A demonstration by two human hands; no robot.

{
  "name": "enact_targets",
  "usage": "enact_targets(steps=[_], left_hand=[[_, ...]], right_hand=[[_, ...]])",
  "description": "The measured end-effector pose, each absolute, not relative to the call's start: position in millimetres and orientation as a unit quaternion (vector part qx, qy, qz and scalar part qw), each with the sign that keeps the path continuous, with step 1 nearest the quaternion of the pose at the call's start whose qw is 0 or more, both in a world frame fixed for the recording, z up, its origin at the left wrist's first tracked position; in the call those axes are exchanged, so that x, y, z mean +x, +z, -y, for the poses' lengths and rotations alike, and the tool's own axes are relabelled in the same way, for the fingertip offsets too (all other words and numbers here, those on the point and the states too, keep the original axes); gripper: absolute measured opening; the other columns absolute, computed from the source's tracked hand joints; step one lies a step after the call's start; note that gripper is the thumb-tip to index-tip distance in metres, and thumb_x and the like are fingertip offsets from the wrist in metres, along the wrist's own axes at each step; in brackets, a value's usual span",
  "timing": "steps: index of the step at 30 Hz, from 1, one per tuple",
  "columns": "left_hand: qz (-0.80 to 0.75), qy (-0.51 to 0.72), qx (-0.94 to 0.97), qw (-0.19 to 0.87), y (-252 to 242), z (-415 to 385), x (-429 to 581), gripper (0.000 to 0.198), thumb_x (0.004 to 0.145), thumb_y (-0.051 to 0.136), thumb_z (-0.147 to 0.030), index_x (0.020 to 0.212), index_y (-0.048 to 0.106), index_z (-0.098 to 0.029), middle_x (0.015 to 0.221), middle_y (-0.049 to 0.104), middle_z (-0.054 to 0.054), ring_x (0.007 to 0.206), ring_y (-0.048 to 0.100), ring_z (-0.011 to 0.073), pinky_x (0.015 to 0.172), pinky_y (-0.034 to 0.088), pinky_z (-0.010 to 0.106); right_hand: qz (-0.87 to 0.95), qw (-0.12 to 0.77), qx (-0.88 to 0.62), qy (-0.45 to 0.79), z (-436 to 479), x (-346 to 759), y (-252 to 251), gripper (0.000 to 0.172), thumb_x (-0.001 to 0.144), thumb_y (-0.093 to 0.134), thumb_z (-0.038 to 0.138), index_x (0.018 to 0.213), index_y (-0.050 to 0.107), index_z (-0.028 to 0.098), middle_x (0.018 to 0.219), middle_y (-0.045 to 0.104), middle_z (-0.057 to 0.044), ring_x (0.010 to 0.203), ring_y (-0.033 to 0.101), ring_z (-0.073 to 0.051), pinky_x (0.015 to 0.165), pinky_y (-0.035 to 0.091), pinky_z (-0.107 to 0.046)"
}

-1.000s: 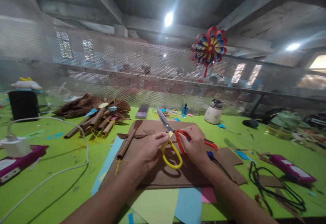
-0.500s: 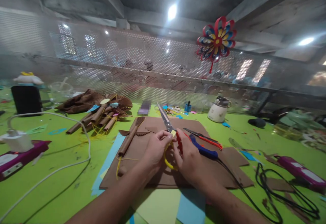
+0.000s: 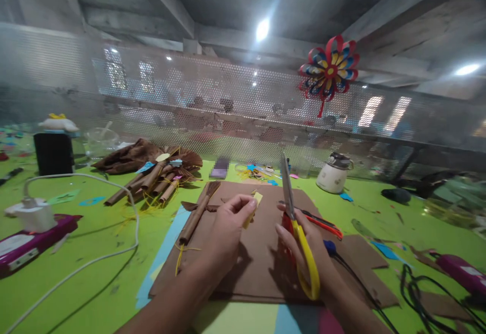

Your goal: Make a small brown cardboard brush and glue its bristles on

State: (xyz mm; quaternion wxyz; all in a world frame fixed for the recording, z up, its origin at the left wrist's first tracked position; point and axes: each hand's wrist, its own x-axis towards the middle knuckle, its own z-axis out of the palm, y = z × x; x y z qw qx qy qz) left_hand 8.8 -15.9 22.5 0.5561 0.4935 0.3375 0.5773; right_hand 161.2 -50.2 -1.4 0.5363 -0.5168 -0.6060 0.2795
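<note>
My left hand (image 3: 227, 230) pinches a small piece of yellow paper (image 3: 258, 199) between thumb and fingers, above a stack of brown paper sheets (image 3: 261, 273). A pair of scissors (image 3: 310, 260) with a yellow and red handle is in my right hand (image 3: 317, 235), its blades pointing up and apart from the paper. Left of my left hand lies a rolled brown paper stem (image 3: 195, 220) with yellow string at its lower end. Behind my right hand are a red-edged tool (image 3: 324, 226) and a blue-handled tool (image 3: 329, 247) with a black cord, both partly covered.
A bundle of brown paper stems (image 3: 157, 177) lies at the back left. Nearby are a white charger (image 3: 36, 216) on a purple power strip (image 3: 41, 240) and a black stand (image 3: 53, 154). A white bottle (image 3: 333, 174) stands back right. Black cable (image 3: 421, 293) coils at the right.
The scissors have moved right, away from the yellow paper, with my right hand. My left hand keeps the paper and has barely moved. The view has shifted slightly.
</note>
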Motion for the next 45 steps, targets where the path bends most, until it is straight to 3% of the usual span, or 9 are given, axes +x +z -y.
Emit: enact_targets(steps=[7,12,22,45], left_hand=[[-0.362,0.606,0.474,0.527,25.1,16.1,10.7,0.020,0.066,0.069,-0.033,0.071,0.060,-0.016,0.061,0.051,-0.003,0.057,0.041,0.0090,0.054,0.031,0.021],[-0.363,0.593,0.470,0.544,28.6,23.1,11.2,0.017,0.069,0.067,-0.031,0.072,0.059,-0.016,0.066,0.054,-0.001,0.061,0.045,0.0106,0.058,0.035,0.022],[-0.372,0.607,0.455,0.535,33.3,28.9,12.7,0.016,0.068,0.069,-0.030,0.073,0.060,-0.016,0.072,0.059,0.002,0.067,0.049,0.0122,0.059,0.038,0.022],[-0.347,0.584,0.488,0.548,38.0,35.9,14.1,0.013,0.072,0.066,-0.027,0.072,0.058,-0.017,0.065,0.056,0.000,0.054,0.046,0.0095,0.050,0.037,0.022]], right_hand=[[0.590,0.539,-0.434,0.416,57.5,149.7,-16.0,0.046,0.075,0.061,0.049,0.108,0.052,0.019,0.077,0.050,-0.001,0.067,0.052,-0.013,0.060,0.046,-0.024],[0.605,0.521,-0.427,0.425,62.2,147.0,-24.7,0.050,0.074,0.061,0.052,0.113,0.051,0.021,0.083,0.052,-0.003,0.075,0.054,-0.015,0.066,0.047,-0.024],[0.695,0.448,-0.437,0.354,67.4,152.2,-22.2,0.045,0.083,0.051,0.048,0.118,0.044,0.021,0.085,0.052,-0.004,0.068,0.051,-0.013,0.059,0.045,-0.023],[0.724,0.426,-0.439,0.318,69.8,154.9,-16.0,0.042,0.083,0.050,0.045,0.117,0.045,0.021,0.082,0.051,-0.003,0.065,0.047,-0.013,0.057,0.041,-0.023]])
